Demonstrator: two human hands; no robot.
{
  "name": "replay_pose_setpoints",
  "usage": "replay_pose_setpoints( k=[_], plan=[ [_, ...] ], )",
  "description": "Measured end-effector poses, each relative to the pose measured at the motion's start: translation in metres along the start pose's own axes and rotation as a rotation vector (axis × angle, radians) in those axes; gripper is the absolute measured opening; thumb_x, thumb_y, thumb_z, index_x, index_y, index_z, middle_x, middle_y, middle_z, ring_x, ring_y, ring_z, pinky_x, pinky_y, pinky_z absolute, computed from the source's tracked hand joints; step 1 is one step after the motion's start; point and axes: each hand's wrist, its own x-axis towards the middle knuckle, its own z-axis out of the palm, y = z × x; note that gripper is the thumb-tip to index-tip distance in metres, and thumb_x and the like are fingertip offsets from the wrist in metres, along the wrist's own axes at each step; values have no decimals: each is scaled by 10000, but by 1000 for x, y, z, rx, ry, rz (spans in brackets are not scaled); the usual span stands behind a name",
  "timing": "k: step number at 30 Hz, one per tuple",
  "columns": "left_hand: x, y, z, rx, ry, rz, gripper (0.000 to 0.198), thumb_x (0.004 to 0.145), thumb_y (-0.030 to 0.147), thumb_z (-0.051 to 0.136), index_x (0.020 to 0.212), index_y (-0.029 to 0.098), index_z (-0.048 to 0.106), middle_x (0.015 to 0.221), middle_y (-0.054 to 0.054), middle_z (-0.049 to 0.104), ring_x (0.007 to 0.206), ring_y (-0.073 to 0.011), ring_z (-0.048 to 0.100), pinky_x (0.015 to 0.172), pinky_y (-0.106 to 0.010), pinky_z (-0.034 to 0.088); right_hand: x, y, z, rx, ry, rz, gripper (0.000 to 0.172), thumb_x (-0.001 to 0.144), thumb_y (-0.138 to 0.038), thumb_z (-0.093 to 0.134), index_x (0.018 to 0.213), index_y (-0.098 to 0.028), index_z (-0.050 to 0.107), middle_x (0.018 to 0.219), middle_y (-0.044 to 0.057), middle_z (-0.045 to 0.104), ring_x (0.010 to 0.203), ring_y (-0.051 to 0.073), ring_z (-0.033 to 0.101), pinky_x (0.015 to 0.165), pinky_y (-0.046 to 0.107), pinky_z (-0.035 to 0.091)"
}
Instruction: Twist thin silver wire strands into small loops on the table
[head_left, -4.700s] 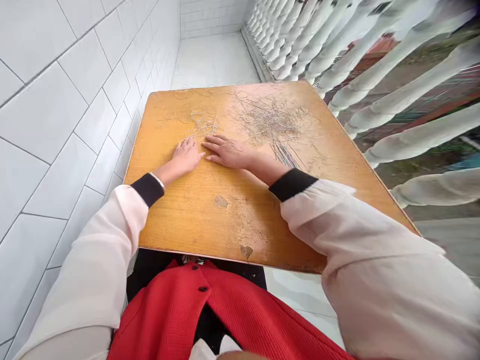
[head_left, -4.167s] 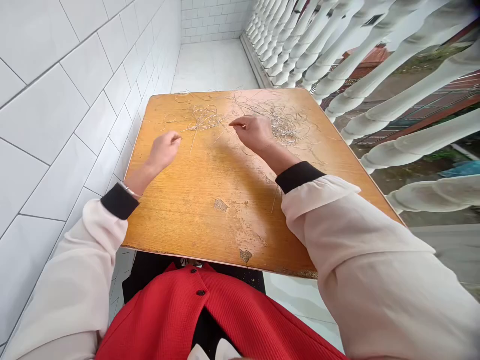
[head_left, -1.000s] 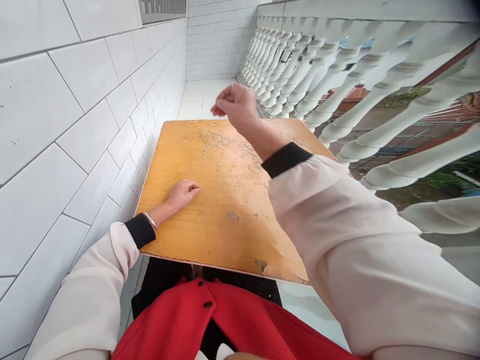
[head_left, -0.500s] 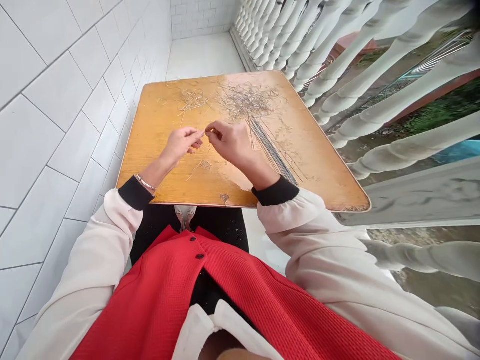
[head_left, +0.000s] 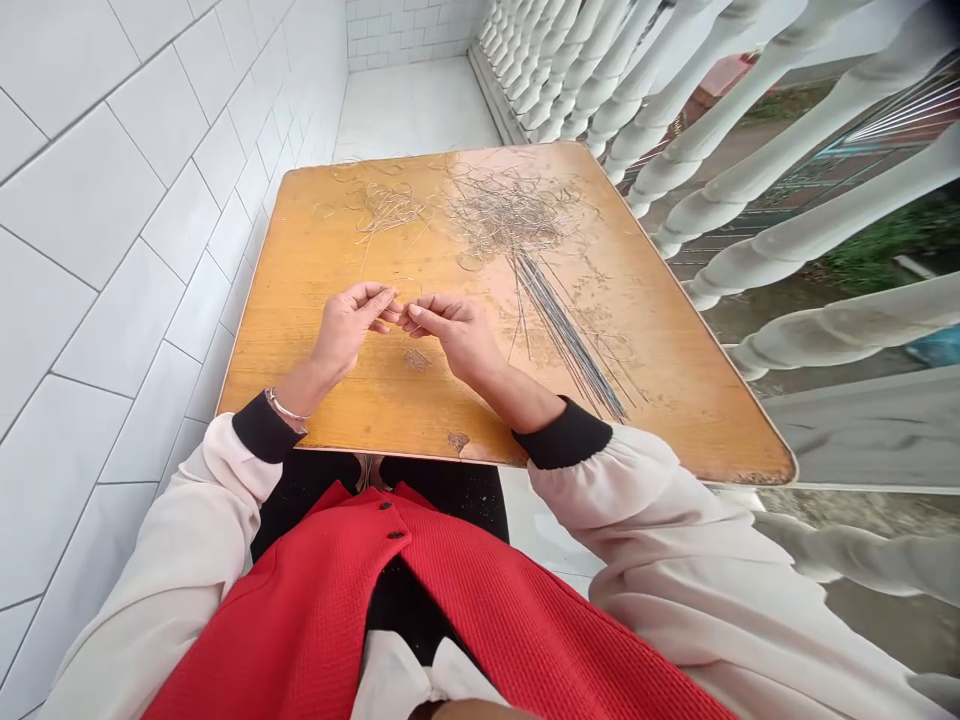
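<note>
- Head view, far left: white tiled wall running beside the wooden tabletop.
- Left hand, silver bangle at the wrist, fingers curled narrow; any strand there is too fine to tell.
- Right hand, fingertips pinched narrow, just beside the left's.
- Above them on the tabletop: small pale wire tangle, bigger wire tangle, then straight dark strands fanning toward the near edge.

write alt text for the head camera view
A person's left hand and right hand meet at the fingertips above a scuffed wooden table, near a tangle of thin strands and a straight bundle.
</note>
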Motion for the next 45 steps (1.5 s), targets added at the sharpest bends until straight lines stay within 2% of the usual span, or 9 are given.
replay_pose_setpoints(
  k=[4,9,13,17,20,25,31,40,45],
  plan=[
    [0,-6,-5,-14,-27,0,236,987,84,663,767,152,718,701,28,748,596,-37,660,573,-160,465,-2,-1,-3,5,14,44,411,744,-595,903,803,-215,756,794,32,771,712,135,677,716,279,573],
    [-2,-3,-12,2,-21,31,223,997,139,685,778,155,726,671,25,731,554,-34,619,557,-159,445,-6,-12,-8,-52,-17,49,408,793,-573,888,888,-193,777,689,10,716,593,109,612,597,249,529],
    [-3,1,-13,41,-26,33,226,992,191,714,769,158,719,618,31,698,509,-35,576,530,-162,423,-5,-18,-17,-212,24,7,285,898,-461,825,897,-179,784,618,-13,644,532,94,534,525,235,469],
    [-1,4,-14,94,-49,28,269,991,130,679,725,151,712,555,39,646,467,-25,518,491,-155,376,-1,-20,-29,-483,69,-93,152,947,-310,751,925,-170,806,584,-30,596,506,88,489,512,239,406],
    [0,7,-17,152,-71,15,286,976,89,664,700,148,709,514,45,600,442,-21,474,468,-159,337,0,-22,-40,-727,43,-234,149,964,-275,701,939,-187,818,622,-7,648,543,118,540,578,274,447],
    [1,12,-24,267,-147,-7,279,952,80,683,685,153,719,476,50,526,430,-28,404,481,-198,305,3,-25,-53,-947,-19,-395,204,988,-300,640,961,-234,830,843,72,779,803,225,709,838,379,541],
    [4,5,-25,254,-231,17,214,957,170,699,750,174,756,557,12,638,522,-69,539,575,-218,416,4,-16,-45,-852,5,-273,201,953,-320,697,1099,-243,813,922,81,783,904,263,723,934,422,540],
    [6,0,-27,79,-335,-83,201,971,292,728,819,163,699,769,-18,768,706,-88,713,742,-214,550,3,-15,-45,-684,25,-226,248,996,-387,670,1155,-270,819,768,21,719,612,175,602,747,356,538],
    [9,2,-29,109,-341,-80,220,989,263,700,798,161,665,672,-3,720,530,-64,618,581,-194,487,6,-21,-56,-745,-45,-248,210,994,-317,659,1084,-282,845,800,28,760,664,177,630,725,332,527]
  ],
)
